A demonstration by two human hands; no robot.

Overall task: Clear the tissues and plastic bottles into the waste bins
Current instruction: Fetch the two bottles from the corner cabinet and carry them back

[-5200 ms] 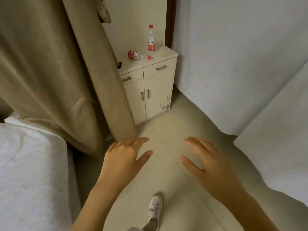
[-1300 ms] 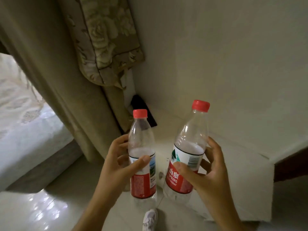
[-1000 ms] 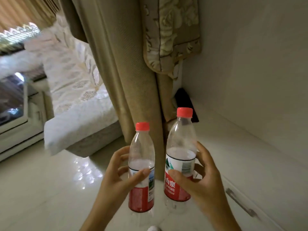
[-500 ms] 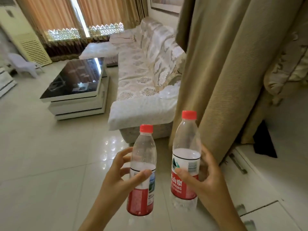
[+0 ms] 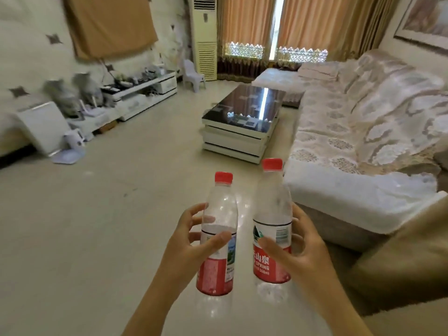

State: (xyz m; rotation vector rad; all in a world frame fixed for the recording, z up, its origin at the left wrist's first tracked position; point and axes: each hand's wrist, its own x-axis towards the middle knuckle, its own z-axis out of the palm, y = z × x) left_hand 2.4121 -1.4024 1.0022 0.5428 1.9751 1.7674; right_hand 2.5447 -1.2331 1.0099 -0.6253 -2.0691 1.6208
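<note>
Turned roomward, hands [image 5: 242,248] hold two empty-looking bottles [image 5: 244,229] upright.

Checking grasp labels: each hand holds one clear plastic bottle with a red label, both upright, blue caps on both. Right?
One error: the caps are red, not blue. The head view shows the left hand gripping one clear red-labelled bottle and the right hand the other bottle, both upright, each with a red cap.
</note>
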